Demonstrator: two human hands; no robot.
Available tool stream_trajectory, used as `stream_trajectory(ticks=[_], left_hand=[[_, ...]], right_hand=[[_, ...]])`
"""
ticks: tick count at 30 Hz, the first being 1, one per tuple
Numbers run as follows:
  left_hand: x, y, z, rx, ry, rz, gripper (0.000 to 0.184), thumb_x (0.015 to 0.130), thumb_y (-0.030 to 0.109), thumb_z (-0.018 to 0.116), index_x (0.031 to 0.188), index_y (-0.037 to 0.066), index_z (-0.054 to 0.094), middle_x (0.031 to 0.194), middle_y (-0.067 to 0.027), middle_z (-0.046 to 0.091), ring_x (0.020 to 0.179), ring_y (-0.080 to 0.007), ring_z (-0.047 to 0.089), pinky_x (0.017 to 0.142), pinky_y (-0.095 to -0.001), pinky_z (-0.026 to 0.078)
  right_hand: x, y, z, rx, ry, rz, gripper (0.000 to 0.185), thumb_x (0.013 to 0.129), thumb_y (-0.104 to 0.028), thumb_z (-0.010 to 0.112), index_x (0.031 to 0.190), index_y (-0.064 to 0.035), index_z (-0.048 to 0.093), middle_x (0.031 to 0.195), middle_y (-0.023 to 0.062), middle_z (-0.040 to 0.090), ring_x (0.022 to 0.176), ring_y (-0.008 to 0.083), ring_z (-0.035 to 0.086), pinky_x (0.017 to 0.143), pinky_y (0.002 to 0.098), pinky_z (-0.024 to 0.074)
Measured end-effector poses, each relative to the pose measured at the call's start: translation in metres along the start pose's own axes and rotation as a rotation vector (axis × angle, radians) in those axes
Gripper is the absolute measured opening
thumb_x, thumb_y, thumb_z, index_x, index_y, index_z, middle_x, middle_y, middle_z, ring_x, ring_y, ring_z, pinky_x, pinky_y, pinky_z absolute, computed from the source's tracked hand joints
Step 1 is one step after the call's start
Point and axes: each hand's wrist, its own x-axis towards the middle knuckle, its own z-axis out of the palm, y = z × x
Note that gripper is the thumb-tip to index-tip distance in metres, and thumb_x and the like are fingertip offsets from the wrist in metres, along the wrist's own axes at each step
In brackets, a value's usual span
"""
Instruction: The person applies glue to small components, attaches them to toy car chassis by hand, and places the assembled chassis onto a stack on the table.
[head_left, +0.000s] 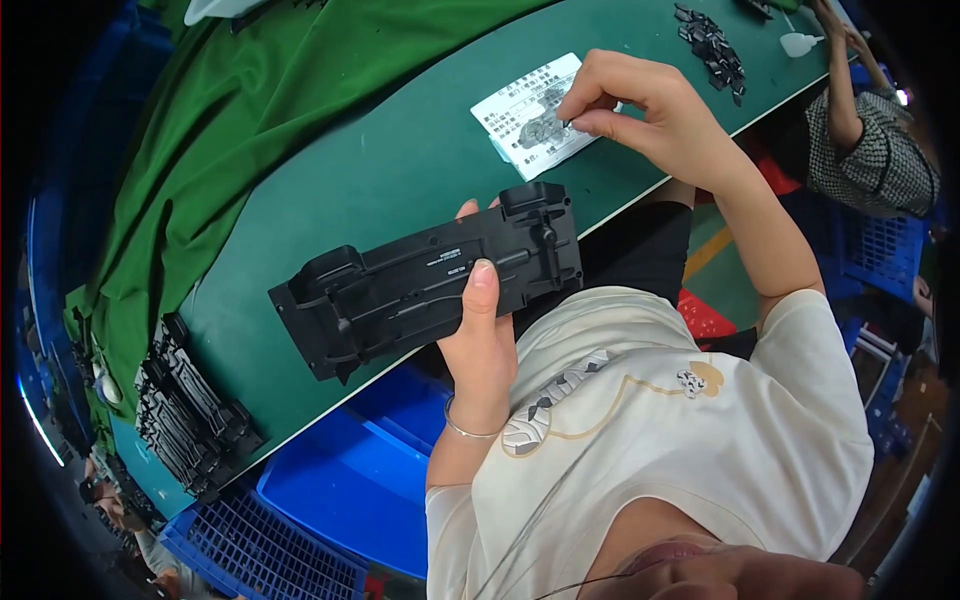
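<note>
Your left hand (482, 345) grips a long black molded plastic chassis part (430, 275), its thumb pressed on the upper face and its fingers around behind. You hold the part at a slant over the near edge of the green tabletop (330, 190), with raised lettering-like white marks near its middle.

Your right hand (630, 110) is closed in a pinch, thumb against forefinger, right over a printed white sheet (500, 105) that bears a cluster of small grey pieces (543, 128). Whether a piece sits between your fingertips is too small to tell.

Beyond your right hand, a heap of small black parts (712, 55) lies near a white bottle (798, 43). Another person's arms (845, 95) reach in at the upper right. At the left, similar long black parts (190, 410) lie together beside a bunched green cloth (200, 150). Below the tabletop's edge are a blue bin (345, 480) and a blue slatted crate (260, 545).
</note>
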Motion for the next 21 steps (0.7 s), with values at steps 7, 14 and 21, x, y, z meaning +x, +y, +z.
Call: stream_trajectory(ticks=[7,14,21], left_hand=[[0.002,-0.002,-0.006,0.029,-0.053,0.028,0.050,0.081,0.018,0.053,0.123,-0.001,0.033,0.119,-0.0133,0.041,0.108,-0.0215,0.045,0.089,-0.0347,0.041],[0.003,-0.004,-0.012,0.068,-0.090,0.027,0.049,0.081,0.016,0.053,0.123,-0.001,0.032,0.120,-0.0135,0.041,0.110,-0.0219,0.043,0.091,-0.0357,0.039],[0.004,-0.007,-0.014,0.052,-0.111,0.045,0.047,0.082,0.015,0.052,0.122,0.000,0.033,0.120,-0.0133,0.041,0.112,-0.0224,0.042,0.094,-0.0370,0.037]], right_hand=[[0.004,-0.004,0.010,-0.096,-0.039,0.017,0.013,0.073,0.003,0.057,0.085,0.0004,0.056,0.077,0.0057,0.056,0.069,0.0142,0.054,0.064,0.0242,0.0431],[0.007,-0.007,0.018,-0.264,-0.046,-0.002,0.015,0.071,0.003,0.059,0.085,-0.0004,0.056,0.078,0.0071,0.056,0.068,0.0169,0.056,0.061,0.0247,0.0446],[0.009,-0.004,0.023,-0.378,-0.067,-0.135,0.015,0.070,0.003,0.058,0.085,0.0004,0.056,0.078,0.0089,0.053,0.067,0.0224,0.055,0.058,0.0274,0.0442]])
